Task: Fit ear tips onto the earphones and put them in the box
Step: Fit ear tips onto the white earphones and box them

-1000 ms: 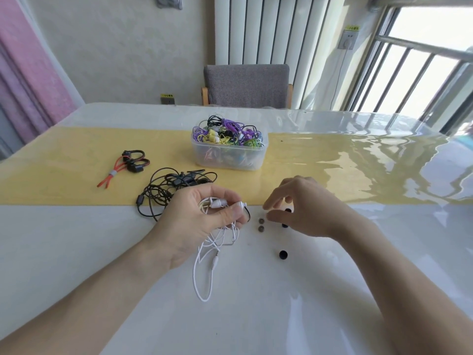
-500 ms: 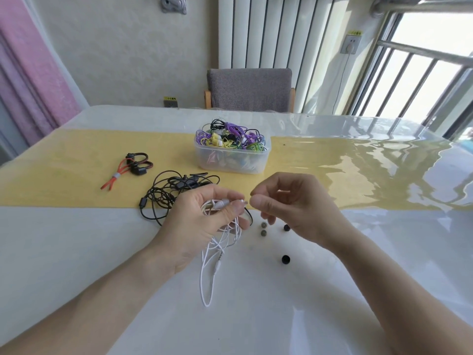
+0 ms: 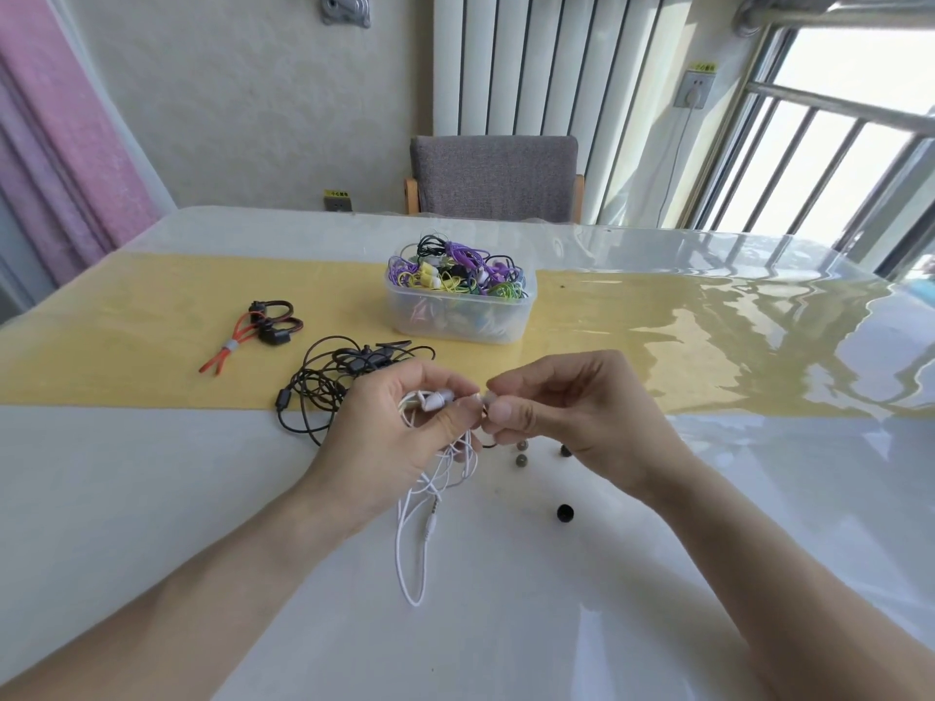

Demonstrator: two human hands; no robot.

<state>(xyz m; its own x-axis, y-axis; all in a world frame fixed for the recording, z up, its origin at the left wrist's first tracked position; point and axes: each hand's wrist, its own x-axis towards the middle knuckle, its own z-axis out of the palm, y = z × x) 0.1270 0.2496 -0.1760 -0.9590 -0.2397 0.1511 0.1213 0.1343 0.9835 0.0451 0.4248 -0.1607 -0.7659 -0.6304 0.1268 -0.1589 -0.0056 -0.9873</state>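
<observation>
Above the white bench (image 3: 152,498), our left hand (image 3: 399,422) grips the white earphones (image 3: 435,399), their cable dangling, while our right hand (image 3: 571,412) pinches something small against one earbud. Loose ear tips (image 3: 521,460) lie just below; the clear box (image 3: 458,316) stands beyond, full of cables.

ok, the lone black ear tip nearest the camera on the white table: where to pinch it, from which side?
Pinch the black ear tip across its round sides, thumb and forefinger coming from straight above. It sits alone on the bare white table, apart from the other tips and the white cable, so nothing blocks a top-down approach. Which end faces up is too small to tell.
</observation>
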